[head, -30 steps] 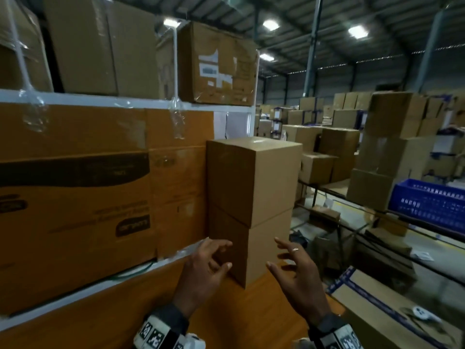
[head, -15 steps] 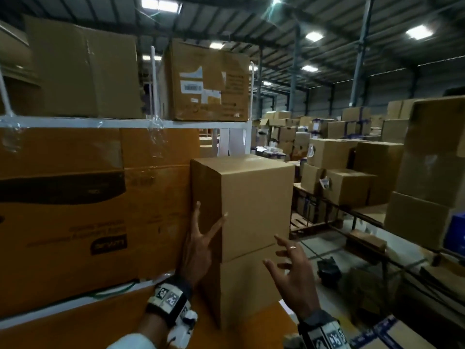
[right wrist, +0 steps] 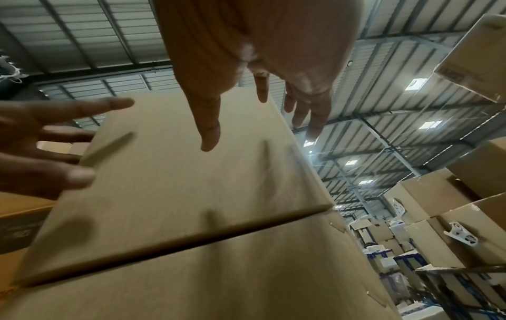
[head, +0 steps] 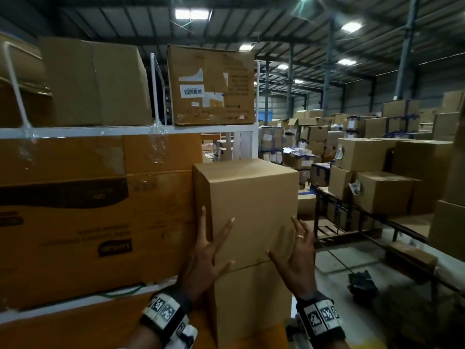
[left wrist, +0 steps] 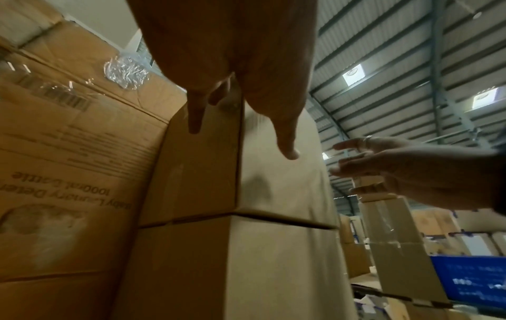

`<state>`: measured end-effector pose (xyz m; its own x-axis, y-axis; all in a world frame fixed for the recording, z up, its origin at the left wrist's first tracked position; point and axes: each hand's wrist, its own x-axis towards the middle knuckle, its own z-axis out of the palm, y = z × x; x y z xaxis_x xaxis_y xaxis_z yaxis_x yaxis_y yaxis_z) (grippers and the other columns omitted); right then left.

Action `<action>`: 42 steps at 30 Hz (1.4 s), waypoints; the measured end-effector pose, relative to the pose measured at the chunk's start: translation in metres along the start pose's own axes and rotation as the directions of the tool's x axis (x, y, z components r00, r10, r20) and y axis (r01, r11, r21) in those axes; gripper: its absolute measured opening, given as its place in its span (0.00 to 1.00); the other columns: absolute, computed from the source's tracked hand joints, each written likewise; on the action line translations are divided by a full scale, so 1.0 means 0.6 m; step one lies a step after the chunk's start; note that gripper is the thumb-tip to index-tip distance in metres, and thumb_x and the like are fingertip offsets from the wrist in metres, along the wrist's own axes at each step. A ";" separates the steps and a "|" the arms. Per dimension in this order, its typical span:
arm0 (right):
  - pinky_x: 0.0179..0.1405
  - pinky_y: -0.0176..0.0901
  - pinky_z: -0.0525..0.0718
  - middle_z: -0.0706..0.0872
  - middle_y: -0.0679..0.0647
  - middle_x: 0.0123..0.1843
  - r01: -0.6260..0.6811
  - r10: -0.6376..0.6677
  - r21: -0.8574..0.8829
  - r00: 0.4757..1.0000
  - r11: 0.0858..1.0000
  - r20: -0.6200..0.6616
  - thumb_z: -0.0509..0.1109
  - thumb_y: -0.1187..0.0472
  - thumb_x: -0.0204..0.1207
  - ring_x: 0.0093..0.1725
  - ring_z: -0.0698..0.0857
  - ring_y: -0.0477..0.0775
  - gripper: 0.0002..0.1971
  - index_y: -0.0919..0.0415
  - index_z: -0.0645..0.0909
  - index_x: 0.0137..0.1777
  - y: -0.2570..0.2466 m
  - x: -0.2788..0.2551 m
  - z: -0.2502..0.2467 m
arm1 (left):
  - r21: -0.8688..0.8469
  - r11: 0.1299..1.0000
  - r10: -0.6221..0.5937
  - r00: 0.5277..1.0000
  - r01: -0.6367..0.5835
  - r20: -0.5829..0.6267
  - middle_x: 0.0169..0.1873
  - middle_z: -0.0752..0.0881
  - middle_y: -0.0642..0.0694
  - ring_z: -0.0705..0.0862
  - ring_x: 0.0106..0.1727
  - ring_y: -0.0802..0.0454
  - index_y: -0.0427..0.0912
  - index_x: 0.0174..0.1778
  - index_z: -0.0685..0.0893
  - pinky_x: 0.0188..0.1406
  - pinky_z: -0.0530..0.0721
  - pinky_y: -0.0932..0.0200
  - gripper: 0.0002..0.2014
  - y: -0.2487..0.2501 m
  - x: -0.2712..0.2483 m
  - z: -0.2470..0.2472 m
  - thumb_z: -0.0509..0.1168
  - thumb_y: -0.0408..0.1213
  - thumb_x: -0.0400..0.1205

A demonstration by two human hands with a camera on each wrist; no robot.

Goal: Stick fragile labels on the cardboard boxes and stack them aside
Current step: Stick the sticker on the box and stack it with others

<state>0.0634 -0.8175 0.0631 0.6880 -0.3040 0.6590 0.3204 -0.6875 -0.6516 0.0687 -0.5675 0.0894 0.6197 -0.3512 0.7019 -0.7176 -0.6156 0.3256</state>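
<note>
Two plain cardboard boxes stand stacked. The upper box (head: 251, 210) sits squarely on the lower box (head: 251, 303), and no label shows on the faces I see. My left hand (head: 216, 243) lies at the upper box's front left corner, fingers straight and spread across the edge (left wrist: 242, 143). My right hand (head: 294, 248) is at the box's right front edge, fingers spread, thumb over the front face (right wrist: 260, 130). Shadows on the upper box (right wrist: 178, 184) suggest a small gap; I cannot tell whether the right hand touches. Neither hand holds anything.
Large printed cartons (head: 88, 222) on a white shelf press against the stack's left side. A barcoded box (head: 211, 84) sits above them. To the right are racks with several boxes (head: 377, 187), a blue crate (left wrist: 471, 281) and a dark object (head: 362, 285) on the floor.
Both hands have risen from the lower box to the upper one. The left went first to the left corner, then the right came up to the right edge. The view tilted upward.
</note>
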 end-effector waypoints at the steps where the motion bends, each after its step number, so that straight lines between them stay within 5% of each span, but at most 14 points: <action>1: 0.81 0.63 0.68 0.57 0.52 0.87 0.011 -0.011 -0.021 1.000 1.000 -0.019 0.89 0.50 0.63 0.84 0.64 0.63 0.58 0.51 0.58 0.89 0.006 0.003 0.001 | 0.029 1.000 -0.006 1.000 0.007 -0.015 0.88 0.30 0.46 0.53 0.87 0.47 0.66 0.87 0.59 0.67 0.63 0.86 0.52 -0.001 0.010 0.003 0.83 0.38 0.72; 5: 0.79 0.69 0.65 0.54 0.59 0.89 0.069 -0.072 -0.077 0.997 0.995 -0.032 0.89 0.47 0.60 0.87 0.57 0.66 0.61 0.47 0.55 0.89 0.030 0.004 0.006 | 0.125 0.991 0.056 0.996 -0.047 -0.066 0.90 0.41 0.39 0.54 0.87 0.48 0.64 0.85 0.67 0.75 0.70 0.62 0.48 -0.020 0.001 0.004 0.82 0.30 0.73; 10: 0.81 0.60 0.59 0.44 0.51 0.91 0.136 -0.144 0.113 0.987 0.984 0.070 0.89 0.47 0.62 0.89 0.49 0.52 0.62 0.38 0.52 0.90 0.032 0.002 0.006 | 0.010 1.000 -0.004 0.986 0.006 -0.166 0.90 0.41 0.49 0.54 0.90 0.46 0.66 0.84 0.67 0.77 0.70 0.70 0.44 -0.045 -0.044 0.002 0.71 0.20 0.80; 15: 0.87 0.63 0.63 0.45 0.46 0.90 0.148 -0.190 0.196 0.958 0.969 0.215 0.88 0.59 0.65 0.89 0.56 0.56 0.61 0.31 0.50 0.88 0.017 -0.008 0.019 | 0.027 0.996 -0.079 0.989 0.083 -0.129 0.90 0.39 0.56 0.53 0.90 0.50 0.69 0.86 0.60 0.76 0.67 0.73 0.48 -0.035 -0.056 -0.002 0.77 0.31 0.78; 18: 0.84 0.72 0.66 0.44 0.49 0.90 0.121 -0.140 0.097 0.967 0.988 0.213 0.88 0.59 0.65 0.88 0.58 0.62 0.63 0.28 0.46 0.88 -0.005 -0.024 0.024 | 0.109 0.983 -0.127 0.976 0.148 -0.179 0.90 0.39 0.54 0.56 0.89 0.46 0.69 0.87 0.56 0.77 0.73 0.54 0.53 -0.022 -0.057 -0.007 0.81 0.35 0.74; 21: 0.83 0.73 0.65 0.46 0.52 0.90 0.152 -0.158 0.047 0.973 0.987 0.166 0.87 0.59 0.64 0.87 0.57 0.64 0.63 0.28 0.47 0.88 -0.033 -0.050 0.023 | 0.092 0.980 -0.154 0.967 0.175 -0.202 0.90 0.41 0.54 0.61 0.88 0.41 0.67 0.87 0.58 0.71 0.83 0.47 0.54 -0.019 -0.067 -0.030 0.83 0.36 0.71; 27: 0.79 0.66 0.64 0.51 0.56 0.88 0.167 -0.175 0.074 0.977 0.983 0.120 0.90 0.61 0.61 0.82 0.58 0.55 0.64 0.30 0.50 0.88 -0.115 -0.115 0.010 | 0.138 0.979 -0.119 0.967 0.152 -0.224 0.91 0.48 0.50 0.67 0.84 0.47 0.61 0.86 0.65 0.65 0.81 0.58 0.52 -0.007 -0.114 -0.123 0.85 0.39 0.68; 33: 0.84 0.67 0.61 0.48 0.48 0.88 0.139 -0.167 0.140 0.963 0.980 0.214 0.91 0.62 0.60 0.87 0.56 0.66 0.68 0.24 0.47 0.86 -0.222 -0.182 0.018 | 0.170 0.978 -0.083 0.971 0.123 -0.226 0.90 0.52 0.48 0.73 0.82 0.43 0.58 0.84 0.71 0.67 0.81 0.55 0.48 -0.004 -0.191 -0.257 0.86 0.39 0.68; 38: 0.84 0.69 0.62 0.48 0.48 0.87 0.154 -0.200 0.173 0.937 0.973 0.288 0.90 0.58 0.61 0.86 0.57 0.68 0.66 0.23 0.46 0.86 -0.328 -0.253 0.047 | 0.193 0.970 -0.099 0.964 0.149 -0.247 0.90 0.52 0.49 0.70 0.83 0.49 0.57 0.82 0.74 0.71 0.79 0.65 0.44 -0.013 -0.287 -0.380 0.85 0.39 0.70; 42: 0.82 0.71 0.65 0.51 0.52 0.87 0.208 -0.265 0.194 0.902 0.959 0.340 0.90 0.57 0.61 0.86 0.58 0.67 0.64 0.28 0.50 0.87 -0.423 -0.332 0.080 | 0.183 0.956 -0.183 0.953 0.230 -0.243 0.91 0.50 0.51 0.68 0.85 0.46 0.61 0.82 0.72 0.69 0.86 0.47 0.47 -0.030 -0.396 -0.477 0.86 0.39 0.68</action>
<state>-0.1236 -0.5510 0.0793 0.7573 0.1321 0.6395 0.5768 -0.5944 -0.5603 -0.1567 -0.2709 0.0979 0.6442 -0.0502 0.7632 -0.4851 -0.7983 0.3569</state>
